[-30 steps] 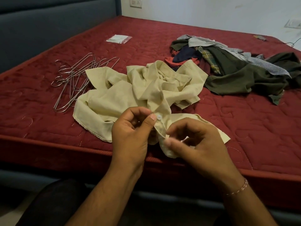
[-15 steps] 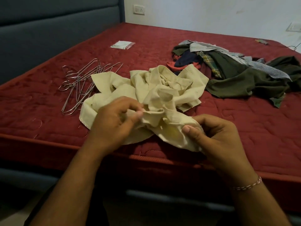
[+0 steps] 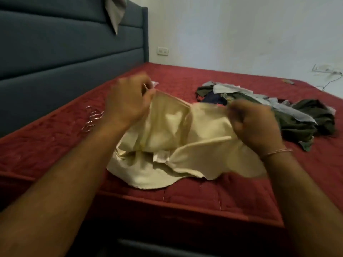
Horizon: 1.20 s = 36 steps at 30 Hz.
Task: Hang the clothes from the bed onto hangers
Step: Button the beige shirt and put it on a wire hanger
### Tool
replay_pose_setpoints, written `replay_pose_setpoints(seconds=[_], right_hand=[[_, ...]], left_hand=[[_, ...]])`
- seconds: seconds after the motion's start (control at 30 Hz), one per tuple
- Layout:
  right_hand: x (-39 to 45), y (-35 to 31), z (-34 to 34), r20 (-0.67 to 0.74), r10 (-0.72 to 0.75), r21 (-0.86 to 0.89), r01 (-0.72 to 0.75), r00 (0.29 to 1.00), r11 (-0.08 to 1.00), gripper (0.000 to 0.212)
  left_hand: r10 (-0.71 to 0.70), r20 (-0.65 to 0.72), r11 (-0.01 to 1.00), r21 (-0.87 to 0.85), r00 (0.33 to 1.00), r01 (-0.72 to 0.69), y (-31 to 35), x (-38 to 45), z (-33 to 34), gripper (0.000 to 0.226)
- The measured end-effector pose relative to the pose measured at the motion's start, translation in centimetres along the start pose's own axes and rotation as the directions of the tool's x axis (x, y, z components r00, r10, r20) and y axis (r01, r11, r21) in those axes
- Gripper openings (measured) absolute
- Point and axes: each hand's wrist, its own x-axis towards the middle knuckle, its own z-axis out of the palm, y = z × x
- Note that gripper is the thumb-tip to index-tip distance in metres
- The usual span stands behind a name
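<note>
Near the front edge of the bed [image 3: 185, 199] we hold up a cream shirt [image 3: 185, 130]. Our left hand [image 3: 126, 106] grips its top edge on one side, our right hand [image 3: 258, 127] grips the other side, and its hem lies on the bed. Left of it are wire hangers [image 3: 92, 119], with free red surface around them. Behind the right hand lies a clothes pile [image 3: 300, 117]. A small white label [image 3: 160, 156] shows on the shirt, too blurred to read.

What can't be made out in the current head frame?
- Left hand and right hand: motion-blurred; fingertips hidden in the cream shirt they grip.
- Wire hangers: mostly behind the left forearm; count unreadable.
- Clothes pile: near end hidden by the right hand; separate garments indistinct.
- Grey cloth on headboard: cut by top edge.
</note>
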Motion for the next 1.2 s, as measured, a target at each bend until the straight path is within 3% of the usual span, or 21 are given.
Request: replay_pose_setpoints(seconds=[0.03,0.07,0.13,0.23,0.37,0.47,0.57,0.63,0.7,0.77,0.83,0.93,1.0,1.03,1.1,1.13,1.17,1.2], right_hand=[[0.7,-0.5,0.2,-0.261,0.025,-0.045,-0.038,0.965,0.998,0.005],[0.8,-1.5,0.3,-0.421,0.038,-0.014,-0.048,0.906,0.999,0.005],[-0.1,-3.3,0.7,-0.508,0.042,0.086,0.002,0.860,0.996,0.005],[-3.9,-5.2,2.7,-0.418,0.057,0.135,0.000,0.907,0.991,0.007],[-9.2,-4.4,5.7,-0.296,0.269,0.268,-0.190,0.917,0.945,0.012],[-11.5,-3.6,7.1,-0.171,0.402,0.361,-0.323,0.899,0.875,0.013],[-11.8,-2.5,6.9,-0.098,0.498,0.490,-0.394,0.862,0.778,0.013],[-11.6,-2.1,6.5,-0.062,0.530,0.545,-0.416,0.846,0.728,0.013],[-11.7,-1.9,6.3,-0.037,0.539,0.546,-0.435,0.841,0.716,0.013],[-11.7,-1.6,6.3,-0.041,0.531,0.527,-0.433,0.847,0.731,0.012],[-11.7,-0.9,5.9,-0.020,0.478,0.476,-0.412,0.878,0.777,0.009],[-11.8,0.3,5.0,0.114,0.423,0.433,-0.428,0.899,0.793,0.012],[-11.9,0.8,4.4,0.193,0.435,0.456,-0.473,0.879,0.754,0.013],[-11.8,0.9,4.0,0.244,0.440,0.481,-0.502,0.864,0.719,0.013],[-11.6,0.5,3.0,0.361,0.426,0.559,-0.558,0.830,0.614,0.011],[-11.5,0.0,2.3,0.390,0.417,0.614,-0.569,0.821,0.546,0.010],[-11.4,-0.7,1.7,0.387,0.423,0.672,-0.565,0.819,0.480,0.010],[-11.2,-1.5,1.1,0.359,0.442,0.727,-0.544,0.822,0.419,0.010]], left_hand=[[-0.026,-0.255,0.999,-0.035,0.967,0.017,1.2,0.4,0.1,0.008],[-0.030,-0.391,0.997,-0.079,0.920,-0.001,2.4,0.3,0.4,0.008],[-0.005,-0.438,0.985,-0.158,0.899,-0.072,3.9,-0.7,1.8,0.008],[0.098,-0.299,0.983,-0.120,0.949,-0.139,3.5,-3.4,5.8,0.038],[0.113,-0.080,0.987,-0.109,0.990,-0.121,0.9,-4.3,9.4,0.067],[0.381,0.173,0.924,-0.026,0.908,-0.383,0.7,-4.1,10.8,0.066],[0.472,0.395,0.847,0.044,0.788,-0.529,0.4,-3.7,11.8,0.037],[0.482,0.306,0.864,-0.012,0.821,-0.503,-0.6,-4.0,12.0,0.025],[0.432,0.083,0.902,-0.061,0.898,-0.428,-1.6,-4.6,11.8,0.027],[0.343,-0.106,0.935,-0.052,0.933,-0.350,-2.1,-5.0,10.8,0.027],[0.284,-0.187,0.955,-0.034,0.940,-0.295,-2.2,-5.0,9.8,0.022],[0.249,-0.143,0.958,-0.107,0.958,-0.265,-2.5,-4.6,8.6,0.016],[0.163,-0.018,0.945,-0.283,0.986,-0.161,-2.4,-4.2,7.7,0.013],[0.094,0.068,0.907,-0.417,0.993,-0.057,-2.0,-4.0,7.0,0.015],[0.011,0.197,0.706,-0.696,0.980,0.131,-0.6,-3.9,5.3,0.018],[0.003,0.209,0.630,-0.760,0.978,0.160,0.4,-4.1,4.6,0.017],[0.003,0.177,0.638,-0.758,0.984,0.134,1.5,-4.5,4.1,0.018],[0.003,0.110,0.712,-0.698,0.994,0.075,2.8,-5.0,3.9,0.022]])
